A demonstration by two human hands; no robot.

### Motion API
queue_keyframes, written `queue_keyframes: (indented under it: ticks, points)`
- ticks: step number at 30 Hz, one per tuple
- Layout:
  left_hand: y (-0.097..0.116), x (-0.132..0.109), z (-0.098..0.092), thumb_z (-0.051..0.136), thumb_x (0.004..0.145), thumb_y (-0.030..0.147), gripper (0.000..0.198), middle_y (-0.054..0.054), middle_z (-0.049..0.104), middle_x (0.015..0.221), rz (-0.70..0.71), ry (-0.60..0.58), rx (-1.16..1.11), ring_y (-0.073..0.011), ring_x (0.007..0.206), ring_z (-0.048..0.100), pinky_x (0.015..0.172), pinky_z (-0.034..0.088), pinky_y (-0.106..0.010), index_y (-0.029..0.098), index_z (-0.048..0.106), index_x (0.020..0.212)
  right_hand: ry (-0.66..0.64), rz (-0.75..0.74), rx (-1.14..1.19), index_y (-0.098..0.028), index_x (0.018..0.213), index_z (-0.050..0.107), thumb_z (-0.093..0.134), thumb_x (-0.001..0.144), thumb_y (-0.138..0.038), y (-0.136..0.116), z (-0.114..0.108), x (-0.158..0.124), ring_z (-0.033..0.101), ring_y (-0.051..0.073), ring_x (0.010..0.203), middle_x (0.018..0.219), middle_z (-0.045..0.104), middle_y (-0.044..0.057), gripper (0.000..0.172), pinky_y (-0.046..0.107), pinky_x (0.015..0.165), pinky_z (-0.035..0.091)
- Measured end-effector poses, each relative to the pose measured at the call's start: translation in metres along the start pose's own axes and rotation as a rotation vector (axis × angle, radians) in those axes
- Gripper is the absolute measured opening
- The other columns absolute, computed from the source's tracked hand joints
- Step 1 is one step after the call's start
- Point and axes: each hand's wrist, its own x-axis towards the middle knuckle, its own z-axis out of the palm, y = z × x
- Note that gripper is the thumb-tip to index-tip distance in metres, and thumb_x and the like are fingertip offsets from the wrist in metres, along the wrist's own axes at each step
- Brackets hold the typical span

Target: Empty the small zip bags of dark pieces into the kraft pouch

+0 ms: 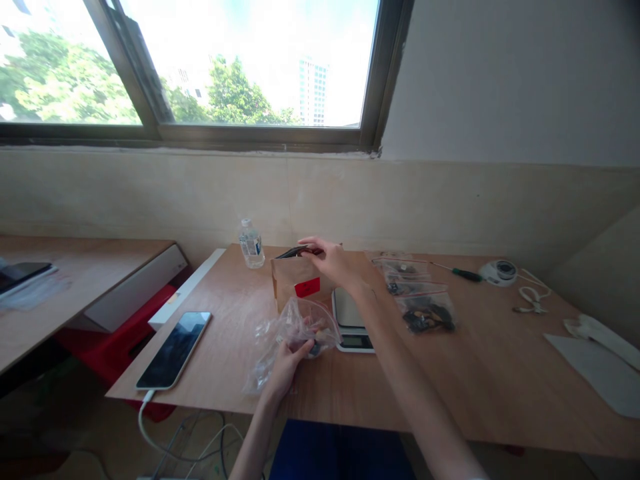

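Note:
My left hand point(287, 365) grips the near edge of a clear plastic bag point(295, 320), thumb and fingers closed on it; small dark and coloured pieces show through the film. Behind it stands a brown paper bag point(286, 283) with a red label point(307, 287). My right hand point(325, 259) is at the open top of the paper bag, fingers bent over its rim near something dark point(295, 252) inside. What those fingers pinch is hidden. A flat digital scale point(356, 343) lies just right of the plastic bag, partly covered by my right forearm.
A water bottle point(251, 245) stands behind left, and a charging phone point(175, 350) lies at the left edge. To the right are zip bags of small parts point(427, 313), a green-handled screwdriver point(466, 274), a white dome camera point(499, 273) with its cable, and a white sheet point(595, 373).

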Motion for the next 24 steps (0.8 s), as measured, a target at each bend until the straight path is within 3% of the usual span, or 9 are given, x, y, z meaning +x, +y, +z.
queue_keyframes:
  ticks: [3,8,13,14,16,19,24]
  points:
    - [-0.001,0.0,-0.001,0.069,0.073,0.029,0.054,-0.01,0.066,0.113,0.008,0.002,0.014,-0.0257,0.11,0.058,0.1,0.038,-0.04,0.019,0.054,0.124,0.043,0.038,-0.041,-0.021,0.106,0.058,0.06,0.078,-0.02,-0.002,-0.005,0.0,0.063,0.014,0.082,0.085,0.067,0.001,0.028,0.027,0.075,0.049]
    - [0.0,-0.001,-0.001,0.067,0.074,0.026,0.053,-0.01,0.065,0.116,0.019,-0.016,0.025,-0.0251,0.111,0.057,0.101,0.037,-0.04,0.019,0.053,0.125,0.144,-0.051,-0.264,-0.021,0.101,0.06,0.064,0.075,-0.016,-0.016,-0.018,0.002,0.056,0.016,0.087,0.096,0.062,0.004,0.027,0.032,0.083,0.045]
    - [0.003,-0.001,0.003,0.067,0.073,0.027,0.053,-0.009,0.066,0.114,0.035,-0.015,0.031,-0.0251,0.109,0.058,0.099,0.039,-0.04,0.019,0.054,0.124,0.24,0.002,-0.099,-0.019,0.091,0.059,0.05,0.085,-0.02,-0.031,-0.011,-0.039,0.056,0.014,0.08,0.089,0.061,0.003,0.012,0.026,0.074,0.045]
    - [0.003,-0.001,0.002,0.068,0.073,0.027,0.051,-0.009,0.066,0.112,0.045,-0.003,0.041,-0.025,0.109,0.059,0.098,0.04,-0.038,0.019,0.057,0.121,0.208,0.039,-0.041,-0.019,0.09,0.059,0.046,0.086,-0.02,-0.032,-0.007,-0.052,0.057,0.013,0.079,0.087,0.061,0.002,0.013,0.025,0.073,0.045]
    - [0.001,0.0,0.001,0.069,0.071,0.028,0.045,-0.009,0.069,0.107,0.056,0.032,0.088,-0.025,0.104,0.061,0.094,0.043,-0.036,0.017,0.062,0.114,0.023,0.14,0.015,-0.019,0.087,0.06,0.043,0.087,-0.016,-0.027,0.003,-0.08,0.058,0.012,0.074,0.081,0.062,0.0,0.017,0.024,0.069,0.045]
    - [-0.004,0.002,-0.005,0.072,0.066,0.03,0.039,-0.008,0.072,0.096,0.069,0.097,0.164,-0.0249,0.091,0.065,0.085,0.047,-0.034,0.016,0.067,0.103,-0.166,0.256,-0.052,-0.019,0.083,0.063,0.046,0.082,-0.01,-0.013,0.012,-0.113,0.06,0.014,0.081,0.087,0.065,0.002,0.02,0.026,0.076,0.045]
    - [-0.012,0.004,-0.011,0.073,0.065,0.029,0.037,-0.007,0.071,0.096,0.112,0.145,0.17,-0.0241,0.093,0.064,0.083,0.047,-0.033,0.017,0.066,0.099,-0.23,0.358,-0.002,-0.019,0.093,0.066,0.055,0.082,-0.02,0.0,0.013,-0.133,0.058,0.018,0.096,0.103,0.063,0.006,0.016,0.031,0.087,0.044]
